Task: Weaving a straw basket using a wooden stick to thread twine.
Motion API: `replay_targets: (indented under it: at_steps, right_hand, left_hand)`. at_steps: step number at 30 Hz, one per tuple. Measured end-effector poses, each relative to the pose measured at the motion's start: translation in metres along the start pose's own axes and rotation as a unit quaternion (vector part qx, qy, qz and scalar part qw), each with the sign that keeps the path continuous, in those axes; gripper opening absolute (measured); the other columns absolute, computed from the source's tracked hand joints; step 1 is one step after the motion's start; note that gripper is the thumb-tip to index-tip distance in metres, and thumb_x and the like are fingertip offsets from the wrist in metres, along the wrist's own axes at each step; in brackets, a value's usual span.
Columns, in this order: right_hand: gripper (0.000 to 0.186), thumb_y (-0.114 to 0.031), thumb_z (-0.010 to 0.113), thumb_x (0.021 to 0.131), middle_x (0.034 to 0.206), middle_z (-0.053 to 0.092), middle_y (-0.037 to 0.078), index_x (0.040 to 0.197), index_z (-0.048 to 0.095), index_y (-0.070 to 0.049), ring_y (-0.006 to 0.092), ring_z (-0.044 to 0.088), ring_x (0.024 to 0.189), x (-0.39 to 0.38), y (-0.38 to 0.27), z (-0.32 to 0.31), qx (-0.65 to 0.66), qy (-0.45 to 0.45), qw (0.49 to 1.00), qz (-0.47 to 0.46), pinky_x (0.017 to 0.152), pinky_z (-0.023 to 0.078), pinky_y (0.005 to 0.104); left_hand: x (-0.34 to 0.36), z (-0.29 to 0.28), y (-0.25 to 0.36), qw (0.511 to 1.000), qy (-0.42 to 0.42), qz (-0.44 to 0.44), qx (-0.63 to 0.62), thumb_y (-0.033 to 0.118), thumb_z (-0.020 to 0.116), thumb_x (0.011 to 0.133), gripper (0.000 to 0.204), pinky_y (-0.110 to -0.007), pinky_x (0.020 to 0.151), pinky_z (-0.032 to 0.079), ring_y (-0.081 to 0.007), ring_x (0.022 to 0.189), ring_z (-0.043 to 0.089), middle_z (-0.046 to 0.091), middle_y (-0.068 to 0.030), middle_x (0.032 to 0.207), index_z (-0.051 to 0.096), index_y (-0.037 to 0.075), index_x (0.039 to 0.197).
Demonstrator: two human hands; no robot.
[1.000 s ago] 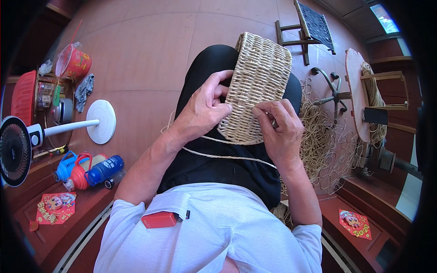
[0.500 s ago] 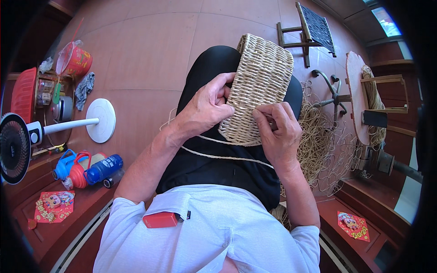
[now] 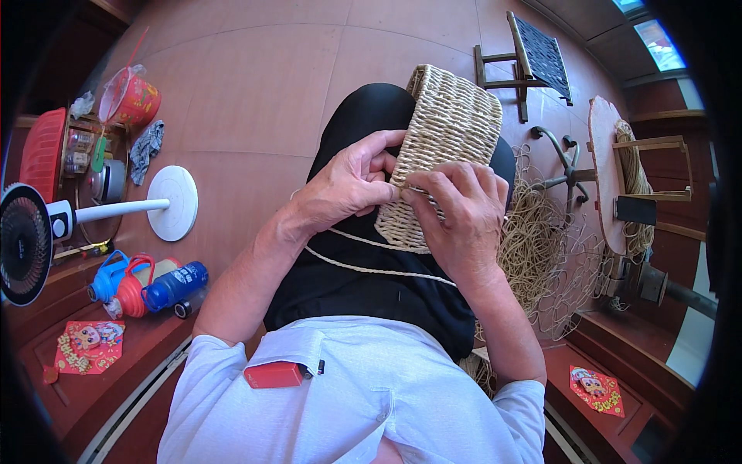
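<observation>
A woven straw basket (image 3: 454, 116) lies tilted across my lap on black trousers (image 3: 359, 116). My left hand (image 3: 352, 178) grips its left edge, the thumb pressed on the weave and the fingers partly hidden behind the rim. Close to that thumb, my right hand (image 3: 464, 220) is closed with finger and thumb pinched at the basket's surface; whatever strand lies in the pinch is too small to make out. A pale twisted cord (image 3: 371, 268) loops below the basket, from under my left wrist towards my right hand.
A heap of loose straw cord (image 3: 533, 240) lies on the floor at right, beside a wheeled stand base (image 3: 570, 166). A folding stool (image 3: 525, 58) stands at far right. At left are a white fan (image 3: 116, 210), bottles (image 3: 176, 284) and a red bucket (image 3: 131, 99).
My right hand has moved left and slightly up across the basket, its fingertips now meeting my left thumb. The left hand keeps its hold.
</observation>
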State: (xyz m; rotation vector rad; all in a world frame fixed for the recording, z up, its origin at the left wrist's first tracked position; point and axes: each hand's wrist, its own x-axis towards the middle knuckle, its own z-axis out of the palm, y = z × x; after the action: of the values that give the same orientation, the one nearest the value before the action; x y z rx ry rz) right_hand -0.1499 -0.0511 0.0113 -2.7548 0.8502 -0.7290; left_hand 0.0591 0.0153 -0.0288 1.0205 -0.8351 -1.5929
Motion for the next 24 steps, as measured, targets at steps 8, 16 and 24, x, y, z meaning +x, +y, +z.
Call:
replay_targets:
  at_steps: [8,16,24]
  right_hand:
    - [0.016,-0.022,0.080,0.088,0.100,0.064,0.005,0.098,0.070,-0.014,0.0280,0.063,0.102,0.005,-0.002,0.007,-0.020,-0.013,0.999,-0.026,0.093,0.043,0.0460]
    - [0.019,-0.018,0.084,0.084,0.101,0.067,0.005,0.095,0.069,-0.013,0.0278,0.064,0.099,0.016,-0.013,0.000,0.018,0.056,0.998,-0.013,0.094,0.044,0.0457]
    - [0.011,-0.012,0.077,0.094,0.093,0.069,0.010,0.100,0.070,-0.006,0.0283,0.066,0.091,0.016,-0.009,-0.031,0.303,0.035,0.945,0.121,0.086,0.049,0.0408]
  left_hand:
    - [0.004,-0.001,-0.003,1.000,-0.009,0.023,0.004,-0.002,0.066,0.092,0.082,-0.017,0.057,0.042,-0.0003,0.077,0.058,0.072,-0.0029,0.118,0.038,0.004,0.169]
    - [-0.012,0.014,-0.002,0.916,0.154,0.105,0.355,0.003,0.080,0.090,0.076,-0.025,0.067,0.052,-0.0075,0.079,0.061,0.067,-0.0097,0.129,0.053,0.007,0.161]
    - [-0.021,0.024,-0.003,0.957,0.048,0.186,0.216,0.020,0.065,0.113,0.019,-0.035,0.076,0.054,-0.0198,0.084,0.065,0.070,-0.0073,0.099,0.074,0.004,0.111]
